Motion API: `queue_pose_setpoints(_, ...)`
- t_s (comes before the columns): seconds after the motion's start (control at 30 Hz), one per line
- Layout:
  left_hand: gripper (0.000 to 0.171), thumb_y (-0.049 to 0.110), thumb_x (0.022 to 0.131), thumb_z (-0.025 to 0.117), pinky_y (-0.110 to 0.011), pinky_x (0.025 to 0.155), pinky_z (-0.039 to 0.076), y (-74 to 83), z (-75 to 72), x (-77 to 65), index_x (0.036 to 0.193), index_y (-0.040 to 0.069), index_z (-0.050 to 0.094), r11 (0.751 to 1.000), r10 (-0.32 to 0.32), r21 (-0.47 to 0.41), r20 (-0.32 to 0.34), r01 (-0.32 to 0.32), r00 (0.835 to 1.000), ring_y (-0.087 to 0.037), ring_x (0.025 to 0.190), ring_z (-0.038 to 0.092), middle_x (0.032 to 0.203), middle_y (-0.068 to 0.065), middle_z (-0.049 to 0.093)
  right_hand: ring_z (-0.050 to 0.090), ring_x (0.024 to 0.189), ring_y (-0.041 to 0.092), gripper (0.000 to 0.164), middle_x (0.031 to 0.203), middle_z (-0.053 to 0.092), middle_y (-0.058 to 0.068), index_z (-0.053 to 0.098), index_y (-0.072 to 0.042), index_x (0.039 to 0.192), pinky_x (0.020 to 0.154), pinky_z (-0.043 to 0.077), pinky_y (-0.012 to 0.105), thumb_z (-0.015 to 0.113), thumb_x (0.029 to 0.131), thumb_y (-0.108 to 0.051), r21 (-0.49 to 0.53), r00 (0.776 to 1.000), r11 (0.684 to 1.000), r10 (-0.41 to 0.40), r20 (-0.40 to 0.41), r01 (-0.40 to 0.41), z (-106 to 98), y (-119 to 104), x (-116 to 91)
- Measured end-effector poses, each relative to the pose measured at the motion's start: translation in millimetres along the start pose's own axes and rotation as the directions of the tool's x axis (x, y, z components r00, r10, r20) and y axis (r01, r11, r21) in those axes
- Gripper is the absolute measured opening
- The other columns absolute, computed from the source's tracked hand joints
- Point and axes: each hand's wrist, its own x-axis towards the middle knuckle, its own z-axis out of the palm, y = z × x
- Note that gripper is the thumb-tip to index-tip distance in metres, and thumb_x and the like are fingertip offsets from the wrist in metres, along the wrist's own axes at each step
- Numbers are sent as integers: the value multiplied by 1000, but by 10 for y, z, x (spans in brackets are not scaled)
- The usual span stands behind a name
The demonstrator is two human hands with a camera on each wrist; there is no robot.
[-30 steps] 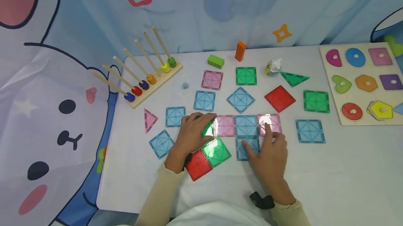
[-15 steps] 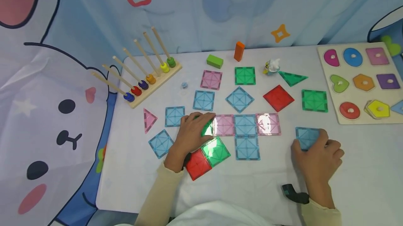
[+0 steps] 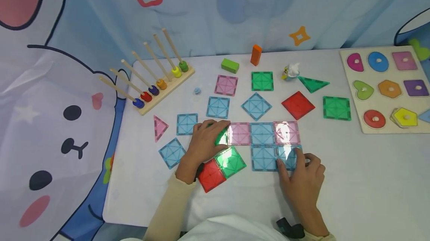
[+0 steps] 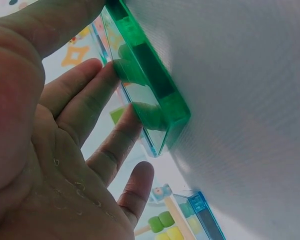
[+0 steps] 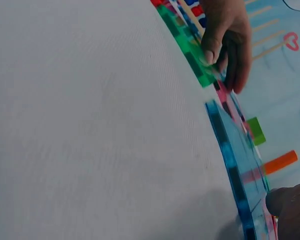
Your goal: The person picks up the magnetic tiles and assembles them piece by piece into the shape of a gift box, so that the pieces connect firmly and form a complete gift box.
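Note:
My left hand (image 3: 205, 142) spans a green square magnetic tile (image 3: 221, 137), thumb at its near edge and fingers at its far edge; the hand hides much of it. In the left wrist view, fingertips touch that green tile (image 4: 152, 80). My right hand (image 3: 304, 183) grips a blue square magnetic tile (image 3: 286, 155) between thumb and index finger. This tile lies against another blue tile (image 3: 264, 158) on its left and below a pink tile (image 3: 291, 132). A middle blue tile (image 3: 262, 133) and a pink tile (image 3: 239, 134) continue the upper row.
Green (image 3: 231, 162) and red (image 3: 211, 175) tiles lie near the left wrist. Several loose tiles lie behind the row. A wooden peg rack (image 3: 168, 88) stands at back left, a shape puzzle board (image 3: 364, 123) at right. Small blocks and a toy figure (image 3: 291, 71) are at the back.
My right hand went right to a separate blue tile, then brought it left against the row's blue and pink tiles. My left hand stayed on the green tile.

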Motion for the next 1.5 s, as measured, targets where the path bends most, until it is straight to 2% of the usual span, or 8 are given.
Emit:
queue_pose_setpoints(0.13,78,47,77,74,-50,94,31,11,8,9,144,34,36,1000,4,1,1,-4,1000,-18,125,38,140,13,46,34,111,45,75,128,34,30,42,-3,137,81,29,58,71,78,-40,24,999,999,-34,-33,35,-9,-82,-6)
queue_pose_setpoints(0.27,78,47,77,74,-50,94,32,5,20,19,144,34,36,1000,11,9,-12,-11,1000,-18,125,38,140,13,46,35,120,44,71,136,39,23,48,-8,135,88,29,59,69,77,-41,80,963,961,-261,-63,266,-34,-282,-17)
queue_pose_setpoints(0.47,78,50,76,74,-48,94,33,-6,29,12,144,35,36,999,7,50,-18,-7,1000,-17,125,39,140,14,47,24,136,39,68,151,33,5,43,-28,142,96,33,59,69,81,-42,152,712,726,-688,140,671,68,-651,-69)
queue_pose_setpoints(0.6,78,48,78,73,-50,95,32,-12,18,5,145,35,35,999,10,33,3,-10,1000,-17,127,38,141,14,46,15,141,39,73,152,32,0,45,-31,141,99,30,59,77,76,-35,137,640,674,-734,226,726,141,-713,-77)
queue_pose_setpoints(1.0,77,44,82,70,-51,99,29,-58,-32,-5,147,34,30,1000,-8,-26,60,9,998,-16,130,35,140,12,47,22,138,41,72,143,43,6,50,-28,138,101,29,60,79,73,-40,80,652,689,-712,260,720,93,-682,-133)
queue_pose_setpoints(1.2,75,58,81,63,-52,100,27,-51,-70,-20,146,32,35,997,22,-78,40,-19,999,-17,130,36,139,12,48,18,139,43,71,139,45,13,52,-22,137,101,28,61,78,73,-40,41,719,743,-659,221,668,89,-643,-133)
queue_pose_setpoints(1.37,89,62,69,72,-55,99,26,-58,-83,-43,144,30,38,995,55,-82,44,-51,998,-19,132,35,145,12,42,18,139,42,71,141,41,14,48,-21,139,99,30,62,73,77,-44,59,743,766,-638,202,641,102,-597,-105)
queue_pose_setpoints(1.5,92,57,67,76,-55,100,25,-64,-79,-51,146,30,36,997,73,-46,64,-70,995,-19,133,33,149,11,35,14,140,41,74,151,28,16,40,-21,145,99,28,65,65,82,-49,56,824,834,-551,133,549,107,-470,-15)
